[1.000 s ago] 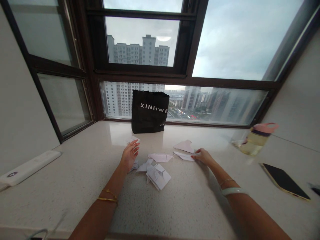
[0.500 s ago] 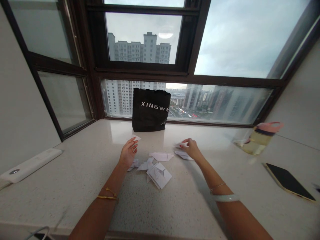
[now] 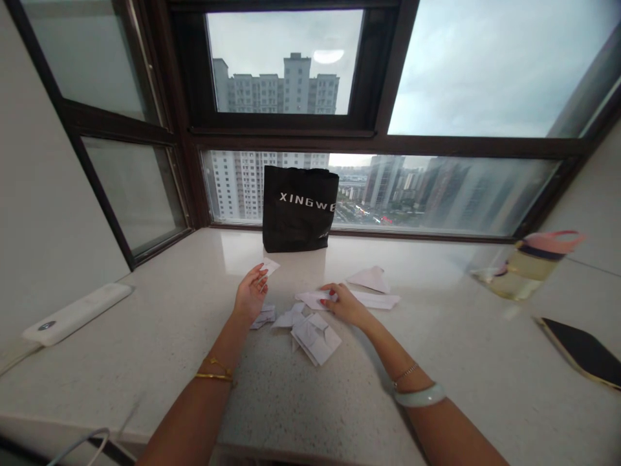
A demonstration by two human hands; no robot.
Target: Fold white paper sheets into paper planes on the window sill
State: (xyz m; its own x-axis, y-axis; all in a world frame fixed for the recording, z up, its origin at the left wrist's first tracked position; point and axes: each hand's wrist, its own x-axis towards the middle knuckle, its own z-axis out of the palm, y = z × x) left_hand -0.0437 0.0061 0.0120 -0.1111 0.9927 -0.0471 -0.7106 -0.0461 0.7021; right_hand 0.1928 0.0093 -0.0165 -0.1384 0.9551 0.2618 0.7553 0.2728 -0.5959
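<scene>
My left hand is held above the counter with fingers curled. A small white folded paper shows at its fingertips. My right hand has its thumb and fingers closed on the left end of a long folded paper strip. Another flat strip lies just to the right, partly behind that hand, with a triangular folded paper beyond it. Nearer me rests a small stack of folded squares. Beside it are a creased piece and another small folded piece under the left wrist.
A black bag stands at the window. To the left lies a white power strip with a cable. A pink-lidded bottle and a dark phone are on the right. The counter's front edge runs below my forearms.
My right hand has moved left from the right-hand papers onto the middle strip. The triangle and strip on the right now lie apart and uncovered. My left hand barely changes.
</scene>
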